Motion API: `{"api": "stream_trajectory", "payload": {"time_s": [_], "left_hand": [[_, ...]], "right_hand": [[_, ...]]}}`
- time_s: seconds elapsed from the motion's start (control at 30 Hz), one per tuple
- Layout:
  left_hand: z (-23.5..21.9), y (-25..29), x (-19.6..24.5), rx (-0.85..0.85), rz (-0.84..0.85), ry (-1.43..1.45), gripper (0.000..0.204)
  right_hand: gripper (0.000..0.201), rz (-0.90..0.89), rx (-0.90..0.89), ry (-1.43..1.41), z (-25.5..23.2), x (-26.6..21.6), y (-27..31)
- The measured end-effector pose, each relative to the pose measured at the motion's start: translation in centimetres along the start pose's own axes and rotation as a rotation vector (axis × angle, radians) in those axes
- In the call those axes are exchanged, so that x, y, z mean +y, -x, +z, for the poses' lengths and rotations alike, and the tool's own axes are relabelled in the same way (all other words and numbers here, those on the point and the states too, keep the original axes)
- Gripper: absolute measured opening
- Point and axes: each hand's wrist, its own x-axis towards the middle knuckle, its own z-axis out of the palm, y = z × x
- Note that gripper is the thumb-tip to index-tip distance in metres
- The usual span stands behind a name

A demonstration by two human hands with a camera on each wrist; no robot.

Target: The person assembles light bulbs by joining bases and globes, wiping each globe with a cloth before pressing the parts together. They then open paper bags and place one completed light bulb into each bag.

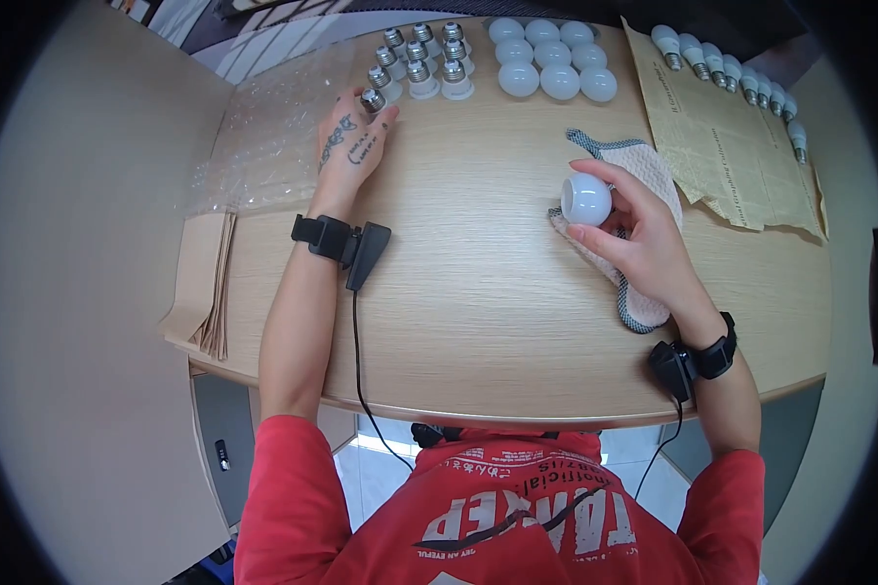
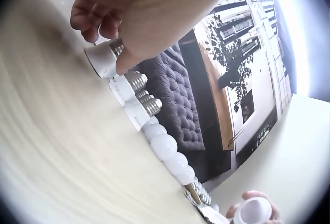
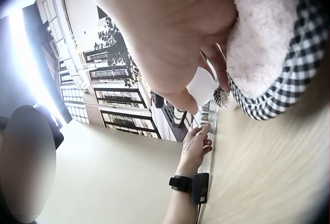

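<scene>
At the near left corner of a group of bulb bases (image 1: 422,86), my left hand (image 1: 353,144) pinches one white bulb base (image 2: 99,61) with a metal screw cap between thumb and fingers. That base stands at the tabletop, its cap upward. My right hand (image 1: 651,242) holds a round white bulb cover (image 1: 587,201) between thumb and fingers, its opening turned toward the left. Beneath the right hand lies a pale pink cloth (image 1: 644,168) with a checked border, partly hidden by the hand. In the right wrist view, the fingers hide much of the cover.
Several white bulb covers (image 1: 559,82) stand in rows at the back. Whole bulbs (image 1: 730,70) line the back right, by printed brown paper (image 1: 717,146). Bubble wrap (image 1: 263,146) and folded paper bags (image 1: 197,278) lie at the left. A cable (image 1: 358,341) hangs from the left wrist camera.
</scene>
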Motion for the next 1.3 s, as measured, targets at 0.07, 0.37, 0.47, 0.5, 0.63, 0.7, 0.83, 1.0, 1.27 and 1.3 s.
{"api": "stream_trajectory", "payload": {"time_s": [0.07, 0.37, 0.47, 0.5, 0.63, 0.7, 0.83, 1.0, 1.27, 1.3], "left_hand": [[-0.5, 0.1, 0.4, -0.042, -0.039, 0.034, 0.058], [-0.1, 0.7, 1.9, -0.163, -0.100, 0.397, 0.043], [-0.8, 1.7, 4.1, -0.310, -0.098, 0.620, 0.036], [-0.8, 1.9, 4.7, -0.347, -0.094, 0.676, 0.034], [-0.9, 3.1, 6.3, -0.505, -0.065, 0.881, 0.029], [-0.9, 3.9, 7.4, -0.563, -0.056, 0.933, 0.027], [-0.5, 5.5, 8.9, -0.680, -0.037, 1.046, 0.026], [-0.2, 7.4, 10.3, -0.821, -0.062, 1.139, 0.027], [0.4, 8.4, 10.7, -0.847, -0.084, 1.210, 0.026], [0.5, 8.5, 10.7, -0.848, -0.106, 1.236, 0.026]], "right_hand": [[0.054, -0.003, -0.006, 0.004, 0.0, 0.0, 0.0], [0.054, -0.034, 0.012, -0.009, 0.2, 0.6, 0.0], [0.054, -0.038, 0.020, 0.001, 0.1, 0.6, 0.1], [0.055, -0.040, 0.019, 0.011, 0.1, 0.6, 0.1], [0.055, -0.049, 0.039, -0.003, 0.1, 0.7, 0.1], [0.055, -0.057, 0.048, -0.018, 0.1, 0.8, 0.1], [0.057, -0.020, 0.028, -0.035, -0.1, 0.4, 0.1], [0.056, -0.087, 0.101, -0.066, 0.0, 0.9, 0.1], [0.054, -0.143, 0.113, -0.048, -0.1, 0.9, 0.2], [0.054, -0.137, 0.112, -0.047, -0.2, 0.8, 0.1]]}}
